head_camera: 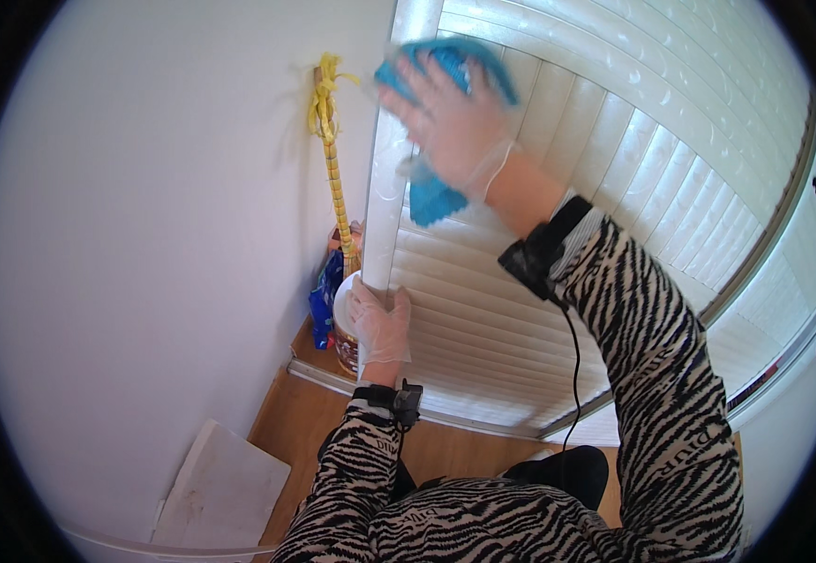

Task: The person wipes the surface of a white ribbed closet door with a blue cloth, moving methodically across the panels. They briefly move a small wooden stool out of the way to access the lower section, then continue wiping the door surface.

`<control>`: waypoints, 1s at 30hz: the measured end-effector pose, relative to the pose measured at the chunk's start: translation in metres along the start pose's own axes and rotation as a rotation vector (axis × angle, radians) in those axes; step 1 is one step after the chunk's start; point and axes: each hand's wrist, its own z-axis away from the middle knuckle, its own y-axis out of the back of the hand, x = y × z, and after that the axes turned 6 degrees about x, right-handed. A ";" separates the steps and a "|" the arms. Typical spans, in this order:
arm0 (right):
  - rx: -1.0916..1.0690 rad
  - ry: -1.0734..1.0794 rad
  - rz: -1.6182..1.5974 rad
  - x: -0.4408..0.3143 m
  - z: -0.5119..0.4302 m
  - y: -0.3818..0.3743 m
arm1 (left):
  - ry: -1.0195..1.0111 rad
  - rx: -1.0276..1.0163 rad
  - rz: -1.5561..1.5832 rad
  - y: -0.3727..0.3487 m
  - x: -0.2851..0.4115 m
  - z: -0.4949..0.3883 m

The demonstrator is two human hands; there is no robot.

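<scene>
My right hand (450,127), in a clear disposable glove and blurred, presses a blue cloth (436,197) against the upper part of a white panelled sliding door (492,302). Part of the cloth spreads above my fingers and another part hangs below my palm. Lower down, my left hand (380,320), gloved too, grips the door's left edge (383,211), its fingers wrapped behind the frame. Just behind that edge stands a white-rimmed tub (345,310), partly hidden by the door and my fingers.
A pole wrapped in yellow material (336,183) leans in the gap beside the white wall (155,211). Near its foot is a blue plastic packet (323,302). A floor track (436,408) runs under the door. At lower left, a white board (221,492) rests by the wall on the wooden floor (309,415).
</scene>
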 end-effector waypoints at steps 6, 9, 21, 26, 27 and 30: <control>-0.467 0.064 -0.384 -0.061 0.060 -0.013 | 0.049 -0.112 -0.029 -0.002 0.014 -0.006; -0.602 0.085 -0.673 -0.083 0.078 -0.012 | -0.011 -0.072 -0.005 0.004 0.020 -0.016; -0.455 -0.019 -0.459 -0.033 0.072 0.018 | -0.025 -0.112 -0.052 0.020 0.045 -0.026; -0.288 -0.080 -0.311 0.001 0.050 0.021 | -0.041 -0.093 -0.015 0.005 0.042 -0.015; -0.184 -0.048 -0.195 0.006 0.051 0.022 | -0.050 -0.082 -0.033 0.001 0.045 -0.014; -0.310 -0.119 -0.305 0.017 0.057 0.023 | -0.110 -0.026 -0.103 -0.011 0.067 -0.013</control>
